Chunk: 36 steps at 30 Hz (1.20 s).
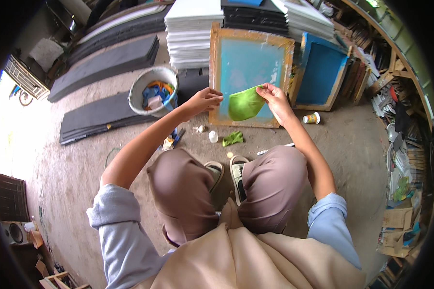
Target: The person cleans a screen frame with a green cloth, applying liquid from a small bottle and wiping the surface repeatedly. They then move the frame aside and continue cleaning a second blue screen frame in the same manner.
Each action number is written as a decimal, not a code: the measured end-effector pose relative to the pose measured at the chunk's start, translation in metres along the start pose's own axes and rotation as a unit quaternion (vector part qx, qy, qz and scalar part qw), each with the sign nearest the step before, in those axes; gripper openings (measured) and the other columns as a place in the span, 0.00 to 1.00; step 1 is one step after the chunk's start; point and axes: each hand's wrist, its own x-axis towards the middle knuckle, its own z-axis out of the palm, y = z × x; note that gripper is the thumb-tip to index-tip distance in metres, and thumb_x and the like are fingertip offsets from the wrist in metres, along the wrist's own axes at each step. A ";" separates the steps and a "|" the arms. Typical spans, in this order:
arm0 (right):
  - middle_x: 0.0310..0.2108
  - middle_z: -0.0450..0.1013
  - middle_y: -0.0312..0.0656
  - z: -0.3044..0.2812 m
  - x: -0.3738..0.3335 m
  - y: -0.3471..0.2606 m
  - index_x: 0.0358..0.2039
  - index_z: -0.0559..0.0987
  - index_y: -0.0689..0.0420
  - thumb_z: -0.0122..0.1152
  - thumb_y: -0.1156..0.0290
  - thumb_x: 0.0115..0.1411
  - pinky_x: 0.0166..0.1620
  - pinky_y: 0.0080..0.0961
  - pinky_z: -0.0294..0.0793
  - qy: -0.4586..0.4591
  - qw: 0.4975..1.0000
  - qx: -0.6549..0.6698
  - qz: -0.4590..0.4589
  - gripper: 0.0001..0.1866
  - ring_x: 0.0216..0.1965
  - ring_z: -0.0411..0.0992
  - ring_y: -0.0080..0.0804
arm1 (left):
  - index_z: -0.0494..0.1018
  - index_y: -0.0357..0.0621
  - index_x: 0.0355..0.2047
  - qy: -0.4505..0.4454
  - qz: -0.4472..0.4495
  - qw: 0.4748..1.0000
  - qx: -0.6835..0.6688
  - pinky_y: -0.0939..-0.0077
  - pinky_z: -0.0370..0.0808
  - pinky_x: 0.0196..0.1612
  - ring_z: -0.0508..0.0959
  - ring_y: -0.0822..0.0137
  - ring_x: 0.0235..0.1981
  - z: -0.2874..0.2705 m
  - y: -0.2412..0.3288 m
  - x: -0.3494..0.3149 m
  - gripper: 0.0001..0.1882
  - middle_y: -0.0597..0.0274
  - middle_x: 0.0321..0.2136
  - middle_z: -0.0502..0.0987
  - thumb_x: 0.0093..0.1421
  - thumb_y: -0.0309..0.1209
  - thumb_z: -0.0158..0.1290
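Observation:
A bright green cloth (245, 106) hangs in front of me, its upper right corner pinched between the thumb and fingers of my right hand (275, 100). My left hand (205, 101) is just left of the cloth, with a small gap between them. Its fingers are stretched toward the cloth, slightly bent, and nothing shows in them. Behind the cloth a wooden-framed screen (246, 55) with light blue mesh leans upright. On the floor below lies a second crumpled green cloth (233, 138), and beside it stands a small whitish container (213, 137).
A grey bucket (135, 103) of coloured rags stands at left, near stacked black sheets (94, 118). White sheets (193, 36) are piled behind. A darker blue screen (320, 72) leans at right, near a tipped paper cup (312, 118). Clutter with cardboard boxes (396, 219) lines the right wall.

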 end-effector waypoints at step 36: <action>0.31 0.76 0.33 0.017 0.003 0.228 0.41 0.79 0.60 0.53 0.69 0.61 0.34 0.13 0.67 0.167 0.975 -0.040 0.139 0.11 0.30 0.66 0.12 | 0.70 0.44 0.42 0.173 0.140 0.915 0.337 0.63 0.74 0.32 0.74 0.53 0.30 0.072 -0.183 0.071 0.21 0.53 0.32 0.67 0.48 0.34 0.61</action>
